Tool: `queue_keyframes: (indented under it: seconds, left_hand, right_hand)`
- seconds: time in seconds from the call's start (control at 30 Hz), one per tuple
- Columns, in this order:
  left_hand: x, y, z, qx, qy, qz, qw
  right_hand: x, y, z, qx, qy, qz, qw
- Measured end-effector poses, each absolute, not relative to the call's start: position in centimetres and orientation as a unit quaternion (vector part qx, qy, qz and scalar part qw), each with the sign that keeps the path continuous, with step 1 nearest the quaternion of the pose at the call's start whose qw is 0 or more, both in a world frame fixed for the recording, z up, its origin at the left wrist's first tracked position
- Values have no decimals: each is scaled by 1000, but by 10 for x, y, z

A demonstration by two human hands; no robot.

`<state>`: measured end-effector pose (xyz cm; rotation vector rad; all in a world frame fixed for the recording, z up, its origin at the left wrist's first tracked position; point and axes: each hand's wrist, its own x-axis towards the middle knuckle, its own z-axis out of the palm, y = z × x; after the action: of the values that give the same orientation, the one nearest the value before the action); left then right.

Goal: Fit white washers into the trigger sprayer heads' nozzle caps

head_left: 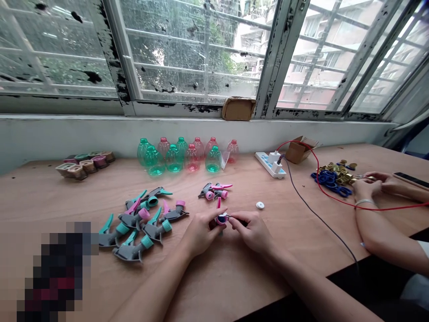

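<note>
My left hand (202,231) is closed around a trigger spray head (221,219) with a pink lever; its collar faces me. Most of its body is hidden by the fingers. In my right hand (254,232) is a thin dark tool (238,220), pinched with its tip at the collar opening. I cannot make out the kind of tool. To the left lie several grey spray heads (131,250) with teal or pink levers and collars. Beyond my hands rest a few more spray heads (219,191) in pink and grey. A small white disc (260,205) lies right of them.
Green bottles (174,160) and red bottles (192,159) stand along the wall. A power strip (271,165) has a red cable (317,156) and a dark cable (310,209) running right. Another person's hands (368,185) work near blue and gold parts (330,179). Small containers (78,170) sit left.
</note>
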<state>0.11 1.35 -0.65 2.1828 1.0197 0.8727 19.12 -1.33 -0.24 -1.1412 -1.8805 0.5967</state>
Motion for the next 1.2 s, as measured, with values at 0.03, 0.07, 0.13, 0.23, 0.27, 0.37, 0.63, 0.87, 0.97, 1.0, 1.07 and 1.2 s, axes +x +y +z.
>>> queue_keyframes:
  seconds: [0.03, 0.07, 0.13, 0.23, 0.27, 0.37, 0.63, 0.87, 0.97, 1.0, 1.07, 1.2]
  left_hand:
    - [1, 13, -6, 818, 380, 324, 285]
    - [1, 13, -6, 820, 380, 322, 284]
    - [1, 12, -4, 822, 379, 320, 279]
    - [1, 11, -3, 827, 378, 317, 268]
    - [2, 11, -3, 830, 376, 317, 264]
    - [2, 11, -2, 835, 367, 323, 253]
    - [1, 13, -2, 823, 379, 339, 254]
    - [1, 13, -2, 818, 389, 333, 264]
    - [1, 13, -2, 816, 389, 334, 268]
    - [1, 13, -2, 815, 389, 335, 269]
    - [1, 13, -3, 814, 389, 334, 272]
    - [1, 13, -2, 815, 379, 342, 272]
  right_hand:
    - [193, -13, -3, -450, -754, 241, 413]
    - [195, -13, -3, -444, -758, 242, 411]
    - [199, -12, -4, -439, -762, 242, 410]
    - [203, -11, -4, -442, -763, 235, 408]
    - [204, -11, -4, -443, -763, 236, 407]
    - [202, -12, -3, -436, -764, 247, 407]
    - [196, -10, -4, -475, -745, 201, 424]
    - [192, -14, 0, -497, -770, 88, 391]
    - [190, -15, 0, -503, -773, 61, 381]
    - [189, -15, 0, -505, -773, 60, 379]
    - [188, -15, 0, -502, -772, 69, 385]
    - [188, -14, 1, -471, -767, 116, 420]
